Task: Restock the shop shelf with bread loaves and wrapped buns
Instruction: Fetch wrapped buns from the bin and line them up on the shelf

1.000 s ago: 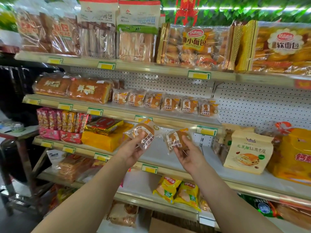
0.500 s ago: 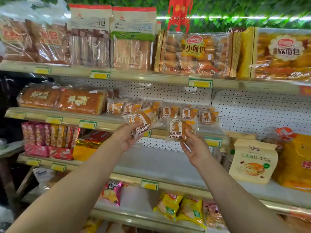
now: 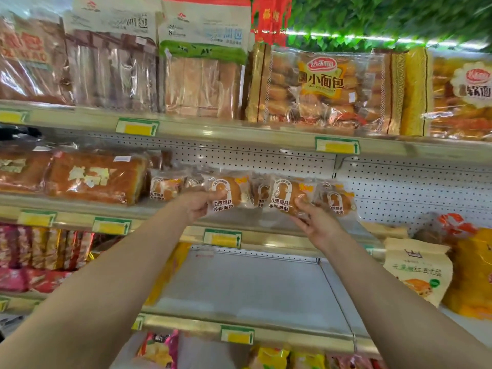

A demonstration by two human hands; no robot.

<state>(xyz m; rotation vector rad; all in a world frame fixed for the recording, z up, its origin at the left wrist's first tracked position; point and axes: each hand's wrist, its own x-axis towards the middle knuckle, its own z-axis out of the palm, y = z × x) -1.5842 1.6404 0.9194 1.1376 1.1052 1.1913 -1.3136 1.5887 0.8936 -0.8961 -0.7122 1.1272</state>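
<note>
Bright even shop light, a strip of small lights [image 3: 372, 39] glowing at 1 o'clock, glare on the clear bread wrappers [image 3: 111, 73] toward 11 o'clock, motion blur smearing the edges, wide-angle bending of the shelf rails [image 3: 239, 134], soft shadows under shelves

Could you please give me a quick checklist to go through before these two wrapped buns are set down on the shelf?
1. Left hand grips its wrapped bun: ok, thumb on the label.
2. Right hand grips the second wrapped bun: ok, pinched at its lower right corner.
3. Both buns level with the bun row on the second shelf: ok.
4. Labels facing outward: ok, print readable on both.
5. Free space in front of the row: cannot tell, the held buns hide it.
6. Large loaves at the left clear of the drop spot: ok.
</note>
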